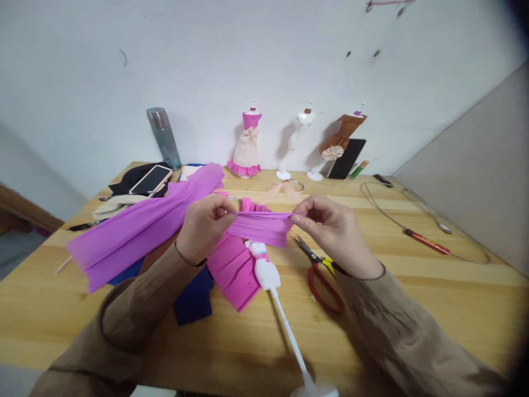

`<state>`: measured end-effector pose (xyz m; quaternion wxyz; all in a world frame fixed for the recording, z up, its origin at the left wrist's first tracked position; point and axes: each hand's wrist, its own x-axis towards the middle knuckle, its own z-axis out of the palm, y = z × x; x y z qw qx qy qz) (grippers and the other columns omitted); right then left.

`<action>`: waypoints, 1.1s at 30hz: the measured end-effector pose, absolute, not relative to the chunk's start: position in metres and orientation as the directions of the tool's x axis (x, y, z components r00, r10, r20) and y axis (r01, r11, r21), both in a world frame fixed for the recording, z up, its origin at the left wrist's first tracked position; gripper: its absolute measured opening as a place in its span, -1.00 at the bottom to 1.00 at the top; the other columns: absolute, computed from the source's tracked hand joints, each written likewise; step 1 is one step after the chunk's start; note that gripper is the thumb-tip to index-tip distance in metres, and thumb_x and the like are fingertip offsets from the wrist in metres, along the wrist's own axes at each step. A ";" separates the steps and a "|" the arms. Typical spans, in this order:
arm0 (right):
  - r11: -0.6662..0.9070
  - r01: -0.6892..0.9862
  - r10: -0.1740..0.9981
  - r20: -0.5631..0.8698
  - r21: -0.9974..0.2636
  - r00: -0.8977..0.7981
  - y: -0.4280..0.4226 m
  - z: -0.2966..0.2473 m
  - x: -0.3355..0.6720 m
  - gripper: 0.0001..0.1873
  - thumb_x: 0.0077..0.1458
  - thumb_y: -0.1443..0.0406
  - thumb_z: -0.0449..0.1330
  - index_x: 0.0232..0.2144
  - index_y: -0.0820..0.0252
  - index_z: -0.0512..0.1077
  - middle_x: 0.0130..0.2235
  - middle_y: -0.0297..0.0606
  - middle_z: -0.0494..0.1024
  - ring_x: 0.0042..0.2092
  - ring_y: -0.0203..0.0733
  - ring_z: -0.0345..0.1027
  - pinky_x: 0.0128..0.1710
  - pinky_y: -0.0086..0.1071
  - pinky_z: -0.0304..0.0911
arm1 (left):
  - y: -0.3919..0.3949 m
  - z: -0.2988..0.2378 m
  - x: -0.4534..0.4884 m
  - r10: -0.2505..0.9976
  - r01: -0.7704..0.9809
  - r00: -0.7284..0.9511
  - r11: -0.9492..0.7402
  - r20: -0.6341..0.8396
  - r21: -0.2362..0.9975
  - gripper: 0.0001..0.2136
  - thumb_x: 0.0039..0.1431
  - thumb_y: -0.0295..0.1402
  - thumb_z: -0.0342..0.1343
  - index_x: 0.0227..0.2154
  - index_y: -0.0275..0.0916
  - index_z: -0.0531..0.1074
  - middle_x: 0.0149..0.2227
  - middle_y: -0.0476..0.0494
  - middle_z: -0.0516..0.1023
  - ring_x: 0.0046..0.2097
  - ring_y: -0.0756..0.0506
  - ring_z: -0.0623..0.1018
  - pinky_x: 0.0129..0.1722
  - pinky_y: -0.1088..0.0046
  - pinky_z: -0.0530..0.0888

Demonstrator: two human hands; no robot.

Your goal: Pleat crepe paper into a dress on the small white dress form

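My left hand [204,226] and my right hand [330,231] each pinch one end of a folded strip of magenta crepe paper [262,227], stretched between them above the table. Under it lies a small white doll mannequin [266,273] on its stand, dressed in a pleated pink paper skirt [235,270]. A long sheet of purple crepe paper [140,226] lies to the left. Red-handled scissors [320,270] lie below my right hand.
At the back of the wooden table [413,286] stand three small mannequins, one in a pink and cream dress [247,144]. A grey bottle [163,135], a phone [151,179], dark blue paper [192,298], a red-handled tool [425,241] and a cable [397,220] also lie about.
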<state>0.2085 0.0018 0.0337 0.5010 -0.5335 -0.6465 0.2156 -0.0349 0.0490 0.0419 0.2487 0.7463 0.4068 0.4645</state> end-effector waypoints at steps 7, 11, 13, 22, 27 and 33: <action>0.176 0.363 0.971 0.221 -0.915 0.085 0.000 0.038 0.204 -0.73 -0.03 0.16 0.30 -0.54 0.15 0.33 -0.66 -0.43 0.37 -0.64 -0.38 0.15 -0.65 -0.48 0.01 | 0.039 0.049 -0.033 0.937 0.315 0.280 -0.294 0.207 0.902 -0.92 0.02 -0.40 0.15 -0.52 -0.22 0.37 -0.70 0.09 0.43 -0.70 0.06 0.34 -0.68 0.57 0.21; 0.038 0.120 0.993 0.051 -0.992 0.103 0.001 0.037 0.204 -0.64 -0.09 0.09 0.39 -0.49 0.16 0.33 -0.59 -0.36 0.53 -0.68 -0.38 0.25 -0.68 -0.50 0.12 | 0.036 0.053 -0.026 0.966 0.090 0.260 -0.026 0.001 0.996 -0.86 -0.07 -0.37 0.22 -0.53 -0.24 0.35 -0.61 -0.03 0.58 -0.65 -0.02 0.50 -0.66 0.53 0.39; 0.014 -0.019 0.995 0.012 -1.000 0.104 0.002 0.037 0.204 -0.61 -0.16 0.08 0.45 -0.50 0.17 0.36 -0.54 -0.32 0.57 -0.62 -0.35 0.36 -0.64 -0.50 0.22 | 0.037 0.053 -0.024 0.971 -0.025 0.237 0.024 -0.017 0.999 -0.84 -0.13 -0.38 0.27 -0.55 -0.27 0.37 -0.61 -0.07 0.58 -0.58 -0.03 0.56 -0.56 0.51 0.49; 0.339 -0.070 0.917 0.314 -0.938 0.245 0.002 0.033 0.200 -0.88 -0.17 0.31 0.46 -0.56 0.17 0.57 -0.55 -0.32 0.58 -0.50 -0.33 0.42 -0.44 -0.45 0.36 | 0.034 0.050 -0.026 0.972 -0.167 0.122 -0.181 0.203 0.969 -0.89 -0.20 -0.45 0.35 -0.60 -0.31 0.51 -0.57 -0.07 0.61 -0.49 0.00 0.57 -0.43 0.52 0.50; 0.411 -0.019 0.875 0.389 -0.911 0.289 0.001 0.032 0.201 -0.91 -0.17 0.37 0.43 -0.55 0.15 0.58 -0.55 -0.34 0.57 -0.51 -0.32 0.40 -0.46 -0.42 0.36 | 0.033 0.052 -0.024 0.959 -0.144 0.075 -0.259 0.272 0.955 -0.91 -0.19 -0.49 0.32 -0.62 -0.29 0.51 -0.58 -0.04 0.59 -0.51 0.02 0.53 -0.48 0.52 0.47; 0.409 0.040 0.864 0.400 -0.912 0.305 0.001 0.034 0.199 -0.85 -0.16 0.36 0.42 -0.43 0.09 0.58 -0.49 -0.36 0.58 -0.49 -0.28 0.42 -0.44 -0.35 0.41 | 0.036 0.049 -0.026 0.923 -0.081 0.130 -0.355 0.363 0.931 -0.88 -0.14 -0.50 0.31 -0.45 -0.26 0.60 -0.55 -0.01 0.58 -0.48 0.00 0.54 -0.42 0.47 0.49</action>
